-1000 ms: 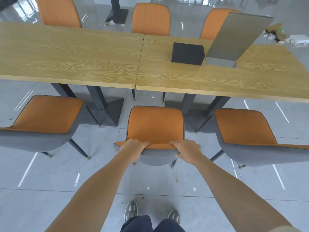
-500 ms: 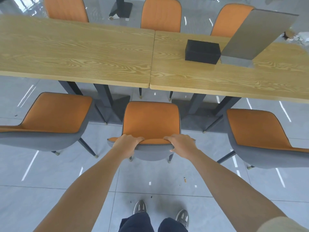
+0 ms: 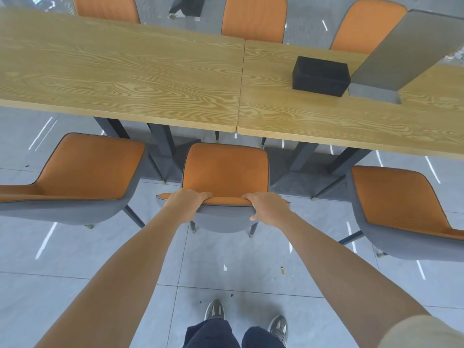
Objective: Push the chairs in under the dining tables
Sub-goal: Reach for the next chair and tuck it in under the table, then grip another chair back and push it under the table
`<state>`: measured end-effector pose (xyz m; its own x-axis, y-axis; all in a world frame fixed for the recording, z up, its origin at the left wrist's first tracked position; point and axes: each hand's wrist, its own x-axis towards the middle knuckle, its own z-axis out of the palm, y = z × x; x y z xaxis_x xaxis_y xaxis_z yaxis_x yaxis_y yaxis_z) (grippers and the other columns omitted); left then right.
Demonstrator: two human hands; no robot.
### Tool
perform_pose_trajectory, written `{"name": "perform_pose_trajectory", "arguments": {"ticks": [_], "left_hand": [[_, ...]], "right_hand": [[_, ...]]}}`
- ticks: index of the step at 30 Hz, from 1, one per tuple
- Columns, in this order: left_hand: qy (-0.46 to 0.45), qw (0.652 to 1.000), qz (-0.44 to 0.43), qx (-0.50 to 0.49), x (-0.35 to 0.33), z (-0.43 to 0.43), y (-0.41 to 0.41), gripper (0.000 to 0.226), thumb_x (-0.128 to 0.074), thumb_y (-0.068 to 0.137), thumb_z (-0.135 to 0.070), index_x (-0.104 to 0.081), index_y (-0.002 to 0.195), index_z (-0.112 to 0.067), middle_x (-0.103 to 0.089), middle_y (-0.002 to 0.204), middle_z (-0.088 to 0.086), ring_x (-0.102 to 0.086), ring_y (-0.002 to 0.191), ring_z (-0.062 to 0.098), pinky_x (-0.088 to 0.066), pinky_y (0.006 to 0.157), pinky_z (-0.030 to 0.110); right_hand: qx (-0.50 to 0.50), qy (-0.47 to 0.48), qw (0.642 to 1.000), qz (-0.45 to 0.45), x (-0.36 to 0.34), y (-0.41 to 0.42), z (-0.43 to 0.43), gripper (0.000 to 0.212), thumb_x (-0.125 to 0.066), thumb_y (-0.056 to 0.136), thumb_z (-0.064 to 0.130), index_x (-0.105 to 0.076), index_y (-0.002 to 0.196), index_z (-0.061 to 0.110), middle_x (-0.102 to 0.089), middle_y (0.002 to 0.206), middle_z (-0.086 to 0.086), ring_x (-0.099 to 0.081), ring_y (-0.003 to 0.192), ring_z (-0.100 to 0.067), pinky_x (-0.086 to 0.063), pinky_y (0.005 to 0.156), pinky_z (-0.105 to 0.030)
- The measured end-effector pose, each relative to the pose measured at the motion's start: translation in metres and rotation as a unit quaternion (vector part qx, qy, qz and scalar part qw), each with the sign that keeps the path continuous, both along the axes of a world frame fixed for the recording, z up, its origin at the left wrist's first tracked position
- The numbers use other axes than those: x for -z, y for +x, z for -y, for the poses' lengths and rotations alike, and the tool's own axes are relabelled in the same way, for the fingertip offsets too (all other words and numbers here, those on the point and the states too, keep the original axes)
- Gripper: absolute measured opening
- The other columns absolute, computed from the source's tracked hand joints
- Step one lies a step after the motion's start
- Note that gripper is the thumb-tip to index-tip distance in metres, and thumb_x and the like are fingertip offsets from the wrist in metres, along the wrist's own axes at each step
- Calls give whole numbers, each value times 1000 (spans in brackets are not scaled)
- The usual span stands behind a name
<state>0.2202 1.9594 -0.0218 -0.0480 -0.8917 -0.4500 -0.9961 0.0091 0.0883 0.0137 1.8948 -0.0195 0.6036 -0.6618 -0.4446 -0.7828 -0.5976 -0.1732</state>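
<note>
Both hands clamp the top edge of one chair's backrest: my left hand (image 3: pixel 187 204) curls over its left end and my right hand (image 3: pixel 270 208) over its right end, well apart, fingers hooked onto the orange front, right thumb against the grey back.

At far left, a left chair (image 3: pixel 82 169) stands angled, with a smooth orange seat, dark piping, a rounded grey shell and thin dark legs tipped in brass. Above it runs the left table (image 3: pixel 120 71), a flat rectangular top of pale wood with bold swirling grain on dark angular legs.

Next is the middle chair (image 3: pixel 226 169) that I hold. It is the same make and faces the seam where the two tops butt together. Its whole seat shows in front of the table edge, not under it.

The right table (image 3: pixel 326 121) matches the first. On it sits a matte black box (image 3: pixel 320 76), a plain rectangular block, just beside a tilted grey slab (image 3: pixel 406 54) with a smooth, dull face. Below, the right chair (image 3: pixel 394 197) is turned slightly outward.

The floor (image 3: pixel 75 285) is large glossy grey tiles with thin joints.

Counted: two tables; six chairs, three on my side and three orange backrests (image 3: pixel 253 18) across; one box; one slab; two grey shoes (image 3: pixel 214 310) below.
</note>
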Motion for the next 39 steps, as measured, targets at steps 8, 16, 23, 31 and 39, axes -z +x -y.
{"name": "perform_pose_trajectory", "arguments": {"ticks": [8, 16, 23, 31, 39], "left_hand": [[6, 1000, 4, -11, -4, 3, 1, 55, -40, 86, 5, -44, 133, -24, -62, 107, 9, -49, 81, 24, -38, 66, 31], [3, 999, 44, -4, -5, 0, -1, 46, -46, 86, 3, -44, 128, -16, -44, 71, -1, -45, 77, 23, -37, 65, 30], [44, 996, 74, -13, -23, 8, -17, 30, -59, 81, -13, -49, 110, -13, -36, 66, -2, -43, 64, 17, -34, 52, 25], [-1, 994, 94, 62, -42, 17, -59, 40, -56, 86, -43, -53, 116, -17, -51, 97, 1, -52, 87, 21, -39, 71, 29], [-18, 989, 93, 113, -58, 28, -163, 52, -45, 95, -40, -34, 141, -18, -42, 135, 10, -42, 125, 28, -41, 96, 36]], "right_hand": [[14, -5, 1000, -8, -1, 9, 1, 54, -64, 87, 20, -43, 137, 21, -62, 117, -6, -61, 103, -28, -51, 84, -38], [45, -33, 998, -13, 0, 8, -10, 57, -62, 88, 24, -37, 140, 22, -55, 129, -3, -55, 112, -28, -41, 84, -33], [80, 4, 997, 7, -8, 0, -14, 59, -56, 91, 27, -32, 144, 17, -45, 143, -5, -43, 129, -27, -36, 105, -38], [156, -9, 988, -1, -20, -56, -22, 64, -53, 92, 36, -23, 145, 14, -24, 152, -9, -17, 143, -34, -17, 116, -48], [244, -31, 969, 15, -33, -163, -35, 81, -48, 95, 39, 6, 151, 14, 5, 161, -10, 2, 148, -31, -9, 121, -44]]}}
